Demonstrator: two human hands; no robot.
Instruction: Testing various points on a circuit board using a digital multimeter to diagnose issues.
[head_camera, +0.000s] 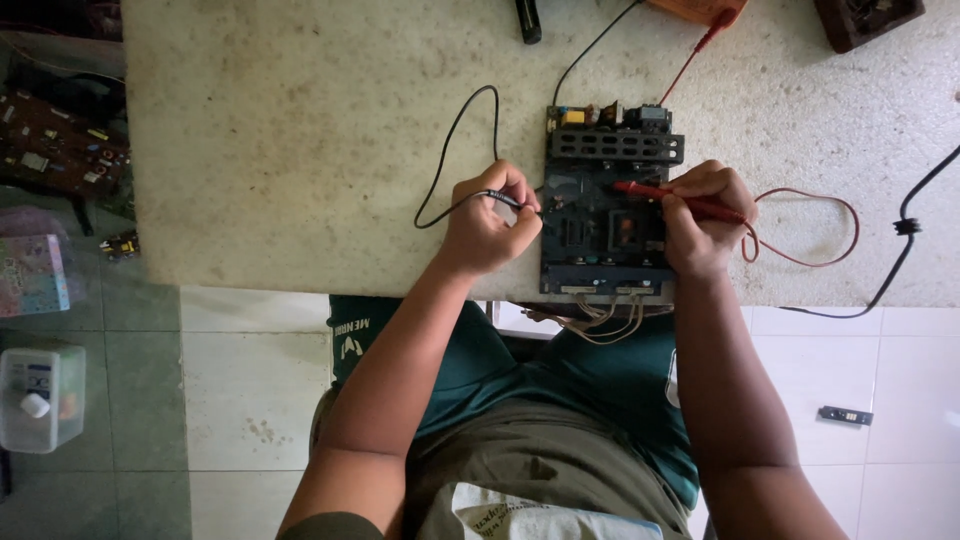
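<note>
Your left hand (487, 222) is curled tight around a black probe (508, 198), pinching it between thumb and fingers, with the tip pointing at the left edge of the circuit board (608, 215). The black lead (450, 150) runs out of the back of that fist, loops up over the table (300, 140) and drops back toward the board's upper left corner. Your right hand (706, 222) is closed on a red probe (665, 195), gripped like a pen, its tip lying across the upper middle of the board just below the black slotted heat sink (615, 147). The red lead (810, 228) curls away from that hand in a wide loop on the table to the right. The board lies flat at the near edge of the table, right in front of your body, between your two hands, and a bundle of pale wires (605, 320) hangs off its near edge over your lap. A black cable (905, 240) trails across the right side of the table. Down on the tiled floor to your left stands a clear plastic box (40, 395), and another circuit board (60, 150) sits farther back on that side.
</note>
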